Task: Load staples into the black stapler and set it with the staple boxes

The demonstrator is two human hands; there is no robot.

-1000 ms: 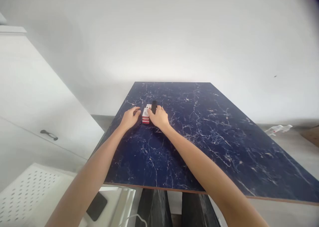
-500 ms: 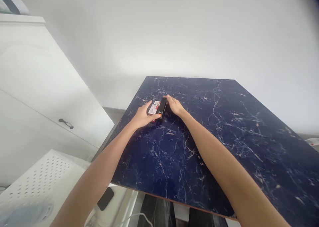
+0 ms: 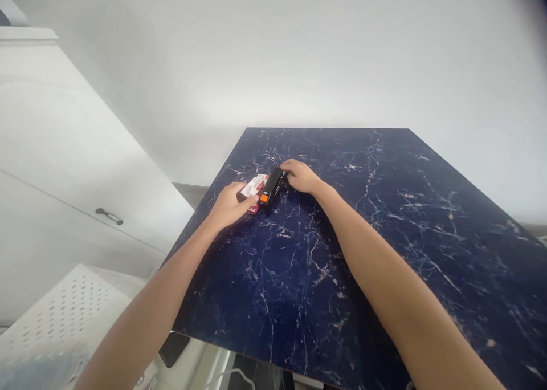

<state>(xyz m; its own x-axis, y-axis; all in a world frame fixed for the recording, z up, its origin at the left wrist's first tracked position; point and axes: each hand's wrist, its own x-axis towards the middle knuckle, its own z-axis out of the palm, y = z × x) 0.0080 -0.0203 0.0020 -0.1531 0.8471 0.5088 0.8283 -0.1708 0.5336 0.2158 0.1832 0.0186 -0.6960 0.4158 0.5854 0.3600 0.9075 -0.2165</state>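
black device [image 3: 272, 187] touching a red-and-white box [image 3: 253, 187] on a dark blue marble tabletop [image 3: 342, 276]
right hand [image 3: 301, 176] grasps the device; left hand [image 3: 228, 206] lies on the box, grip unclear

Head-worn view, facing forward and down, close above the left hand [image 3: 228, 206] and right hand [image 3: 301, 176], at centre frame

I have the handheld device [image 3: 272, 187] just right of the packet [image 3: 251, 191], both on the tabletop [image 3: 427, 236], with the cabinet [image 3: 64, 150] to its left and the wall [image 3: 273, 65] behind.
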